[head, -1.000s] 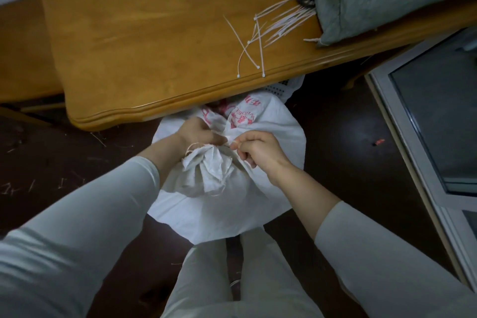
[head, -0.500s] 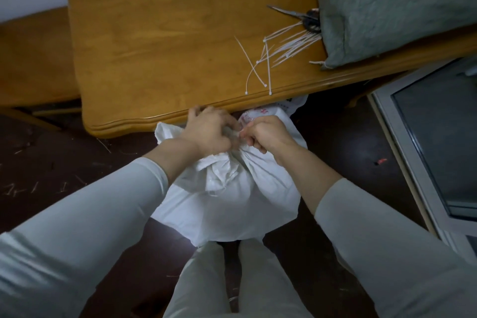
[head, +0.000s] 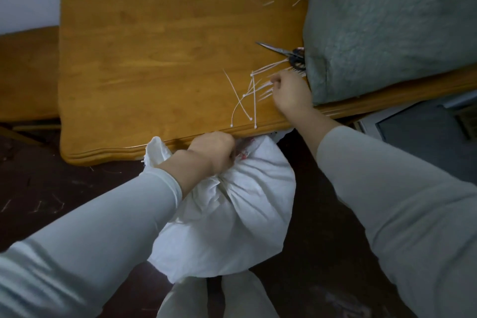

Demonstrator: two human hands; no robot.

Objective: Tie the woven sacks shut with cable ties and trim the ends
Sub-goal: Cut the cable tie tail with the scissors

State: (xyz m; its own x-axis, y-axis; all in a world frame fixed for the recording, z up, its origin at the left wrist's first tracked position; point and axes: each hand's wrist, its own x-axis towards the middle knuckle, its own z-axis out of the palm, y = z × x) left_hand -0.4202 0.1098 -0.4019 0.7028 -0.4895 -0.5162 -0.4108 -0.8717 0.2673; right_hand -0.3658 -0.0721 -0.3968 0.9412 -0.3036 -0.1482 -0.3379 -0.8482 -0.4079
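Dim, flat indoor light; floor (head: 322, 253) nearly black. Soft sheen on wooden surface (head: 154, 59). Slight overall softness, wide-angle bowing at edges.

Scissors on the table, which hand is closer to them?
Right. The right hand is at the cable ties, near the scissors; the left hand is off the table, gripping the sack.

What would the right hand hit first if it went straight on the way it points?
The loose cable ties on the table; the right hand looks to be among them. Beyond, perhaps the scissors; depth is unclear.
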